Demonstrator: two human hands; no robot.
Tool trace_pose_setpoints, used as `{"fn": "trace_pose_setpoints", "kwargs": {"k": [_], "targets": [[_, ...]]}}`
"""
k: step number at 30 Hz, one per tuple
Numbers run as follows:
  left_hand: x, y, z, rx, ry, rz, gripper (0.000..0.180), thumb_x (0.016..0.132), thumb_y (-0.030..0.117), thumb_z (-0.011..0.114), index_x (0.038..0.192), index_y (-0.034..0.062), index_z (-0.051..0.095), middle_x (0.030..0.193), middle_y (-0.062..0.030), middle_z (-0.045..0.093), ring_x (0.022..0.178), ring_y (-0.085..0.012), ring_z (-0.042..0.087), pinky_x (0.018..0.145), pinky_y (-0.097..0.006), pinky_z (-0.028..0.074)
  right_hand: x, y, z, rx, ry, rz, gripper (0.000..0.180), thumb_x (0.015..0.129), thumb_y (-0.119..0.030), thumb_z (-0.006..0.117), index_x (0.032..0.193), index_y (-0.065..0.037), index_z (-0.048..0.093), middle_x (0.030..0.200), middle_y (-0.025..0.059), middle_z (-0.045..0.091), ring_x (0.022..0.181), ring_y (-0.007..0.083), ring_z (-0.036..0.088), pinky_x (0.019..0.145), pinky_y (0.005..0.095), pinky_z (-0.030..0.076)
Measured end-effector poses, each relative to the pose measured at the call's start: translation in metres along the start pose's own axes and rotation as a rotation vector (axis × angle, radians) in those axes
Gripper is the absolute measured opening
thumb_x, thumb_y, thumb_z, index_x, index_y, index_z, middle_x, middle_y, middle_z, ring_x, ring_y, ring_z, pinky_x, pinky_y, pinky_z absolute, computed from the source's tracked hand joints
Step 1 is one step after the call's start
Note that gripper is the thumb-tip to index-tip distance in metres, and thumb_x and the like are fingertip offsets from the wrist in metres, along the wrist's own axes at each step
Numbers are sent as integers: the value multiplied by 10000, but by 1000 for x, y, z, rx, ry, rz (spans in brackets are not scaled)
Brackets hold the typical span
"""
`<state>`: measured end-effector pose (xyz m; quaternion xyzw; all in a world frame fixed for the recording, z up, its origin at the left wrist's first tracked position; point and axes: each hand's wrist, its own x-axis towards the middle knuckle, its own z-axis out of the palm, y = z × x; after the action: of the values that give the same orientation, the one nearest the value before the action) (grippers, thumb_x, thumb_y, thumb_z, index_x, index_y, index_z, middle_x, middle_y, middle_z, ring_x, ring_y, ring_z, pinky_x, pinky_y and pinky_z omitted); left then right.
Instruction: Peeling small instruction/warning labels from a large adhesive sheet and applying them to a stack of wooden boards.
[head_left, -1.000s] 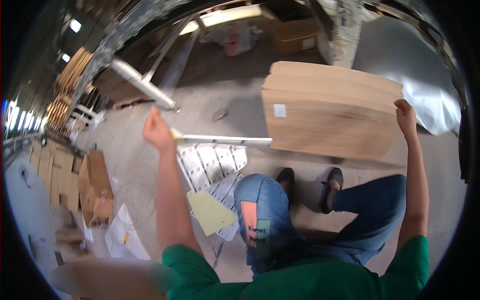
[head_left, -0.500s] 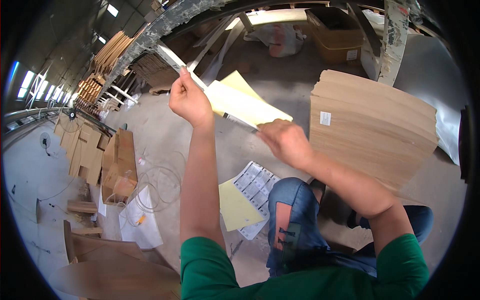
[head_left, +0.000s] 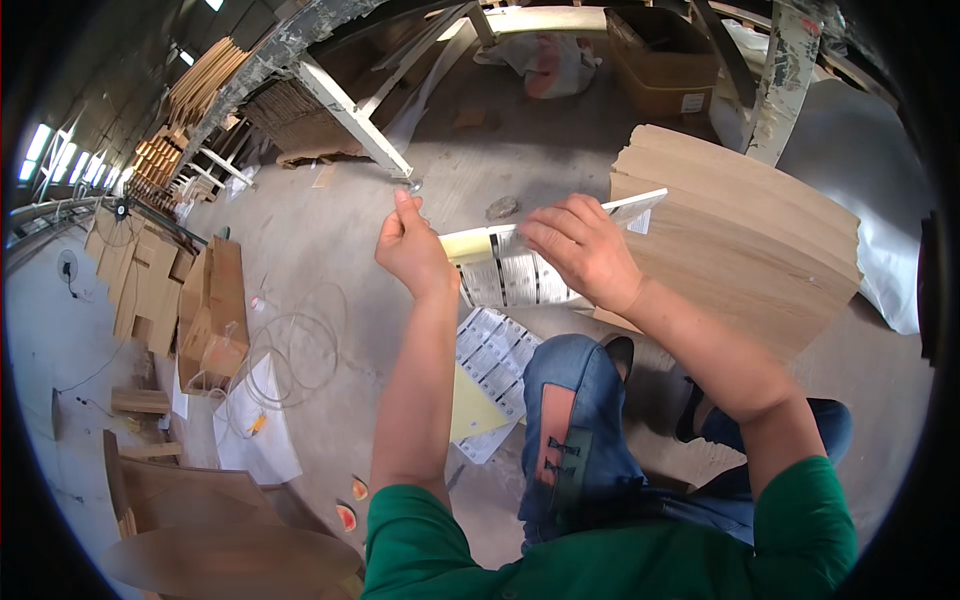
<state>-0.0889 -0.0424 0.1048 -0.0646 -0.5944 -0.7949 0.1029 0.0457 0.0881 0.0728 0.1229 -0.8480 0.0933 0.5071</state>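
Observation:
A sheet of printed labels [head_left: 515, 280] with pale yellow backing hangs between my hands above the floor. Its printed side faces me, and its upper edge slants up to the right. My left hand [head_left: 415, 255] is closed at the sheet's left end, thumb upward; its fingertips are partly hidden. My right hand [head_left: 588, 250] grips the upper edge further right, fingers bent over it, and the white end sticks out past the knuckles. On the floor below, beside my knee, lie more label sheets [head_left: 492, 345] and a yellow backing sheet [head_left: 475, 405].
A stack of wood-grain boards [head_left: 740, 250] lies to the right. Ahead stands a worktable with worn white legs [head_left: 345, 115], a brown bin [head_left: 660, 75] beneath it. At left are an open cardboard box [head_left: 212, 310], coiled clear tubing [head_left: 300, 350] and watermelon pieces [head_left: 346, 517].
The sheet has turned from its yellow face to its printed side. My left hand has moved right and slightly down, and my right hand has shifted a little upward. The view has shifted too.

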Motion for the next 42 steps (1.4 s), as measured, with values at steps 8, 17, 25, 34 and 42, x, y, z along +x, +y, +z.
{"fn": "trace_pose_setpoints", "kwargs": {"k": [8, 17, 25, 34, 42], "targets": [[-12, 6, -31, 163, -117, 0, 283, 851, 275, 652, 899, -4, 642, 668, -10, 542, 553, -73, 444, 508, -207, 327, -6, -7, 10, 320, -124, 127, 120, 763, -76, 669, 869, -38, 626, 773, 65, 572, 757, 251, 528, 692, 338, 427], [-21, 34, -45, 895, -1134, 557, 180, 821, 125, 646, 976, 36, 669, 861, -48, 650, 724, -180, 591, 680, -304, 464, 5, 1, -5, 297, -267, 186, 85, 818, -148, 614, 848, -69, 623, 829, 57, 588, 874, 245, 524, 793, 349, 389], [-25, 32, -47, 629, -1090, -50, 194, 894, 125, 583, 1007, -23, 639, 851, -25, 654, 744, -61, 567, 663, -218, 466, -1, -9, -4, 163, -257, 235, 99, 756, -99, 621, 844, -54, 622, 857, 74, 602, 864, 259, 553, 748, 363, 431], [-26, 37, -42, 686, -1087, -180, 204, 907, 131, 547, 1020, -22, 621, 816, -15, 641, 722, -53, 572, 635, -210, 463, -5, -20, 1, 61, -156, 86, 288, 684, -104, 599, 966, -74, 653, 1009, 36, 607, 958, 225, 541, 761, 331, 471], [-21, 20, -45, 574, -1083, -293, 186, 894, 125, 538, 979, -10, 635, 752, -39, 642, 667, -80, 568, 599, -250, 455, -11, -22, 3, 114, -146, 34, 338, 634, -101, 608, 959, -17, 649, 1033, 76, 615, 938, 244, 559, 782, 352, 499]]}}
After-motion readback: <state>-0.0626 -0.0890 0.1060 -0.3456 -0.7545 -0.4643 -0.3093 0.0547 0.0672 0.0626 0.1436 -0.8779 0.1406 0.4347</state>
